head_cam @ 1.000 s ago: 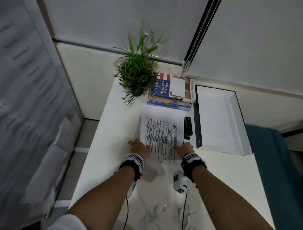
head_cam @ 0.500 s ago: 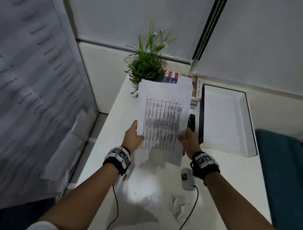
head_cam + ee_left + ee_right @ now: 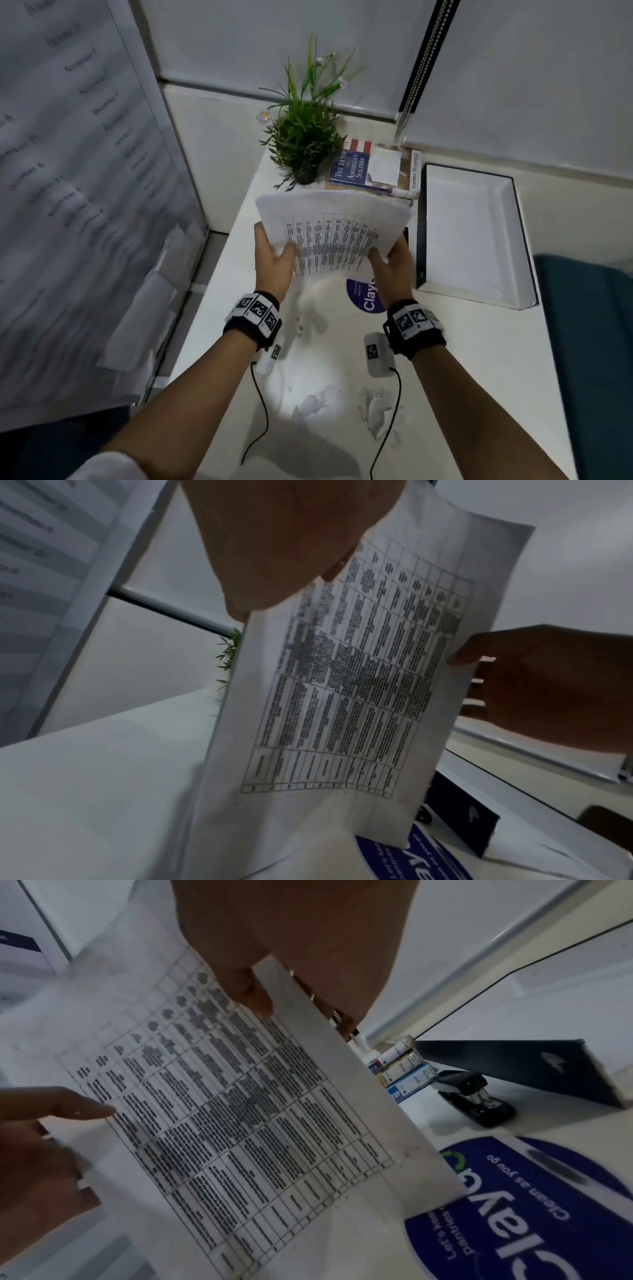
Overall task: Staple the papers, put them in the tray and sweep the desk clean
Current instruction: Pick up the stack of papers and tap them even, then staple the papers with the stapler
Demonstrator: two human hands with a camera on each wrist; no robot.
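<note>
A stack of printed papers (image 3: 332,233) with a table on the top sheet stands nearly upright over the white desk (image 3: 479,342), its lower edge down by the desk surface. My left hand (image 3: 274,253) grips its left edge, thumb on the front (image 3: 329,572). My right hand (image 3: 387,260) grips the right edge, thumb on the front too. A black stapler (image 3: 476,1096) lies on the desk to the right of the papers, beside the black-and-white tray (image 3: 469,233). Torn paper scraps (image 3: 318,404) and a crumpled piece (image 3: 375,407) lie near the front of the desk.
A round blue sticker (image 3: 366,298) lies on the desk under the papers. A potted plant (image 3: 305,144) and stacked books (image 3: 373,171) sit at the back. A whiteboard panel (image 3: 68,205) stands along the left; a blue chair (image 3: 589,342) is on the right.
The papers lay flat on the desk a second ago; both hands took their sides and raised them on end. The blue sticker beneath is now uncovered.
</note>
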